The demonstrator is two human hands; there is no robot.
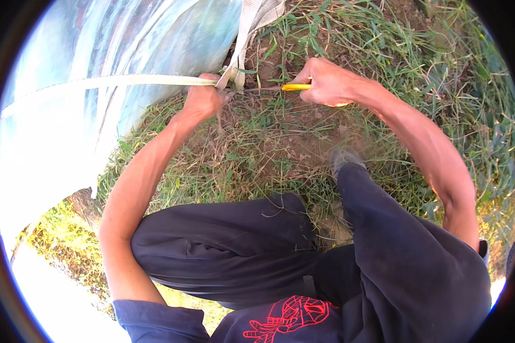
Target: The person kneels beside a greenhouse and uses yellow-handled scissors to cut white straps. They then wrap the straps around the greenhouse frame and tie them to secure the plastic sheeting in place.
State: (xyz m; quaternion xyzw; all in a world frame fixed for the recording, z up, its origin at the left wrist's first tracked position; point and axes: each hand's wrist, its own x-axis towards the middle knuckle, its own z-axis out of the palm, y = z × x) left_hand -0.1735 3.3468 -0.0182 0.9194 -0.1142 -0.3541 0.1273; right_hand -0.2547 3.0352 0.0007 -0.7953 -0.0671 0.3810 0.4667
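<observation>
My right hand [328, 83] is closed around the yellow handle [296, 87] of a tool whose thin blade or shaft points left, towards the straps; its exact kind cannot be told. My left hand [202, 98] grips a pale webbing strap [141, 79] near the ground, where it meets another strap [245, 34] coming down from above. Something thin and brownish lies by the fingers, too unclear to name. A large translucent plastic sheet [154, 47] bulges at the upper left, with the first strap running across it. The left fingertips are mostly hidden.
Grass and weeds [412, 55] cover the ground around a patch of bare soil [300, 145]. My bent legs in dark trousers [227, 240] and one foot [346, 159] are close below the hands. The sheet's lower edge hangs at the left.
</observation>
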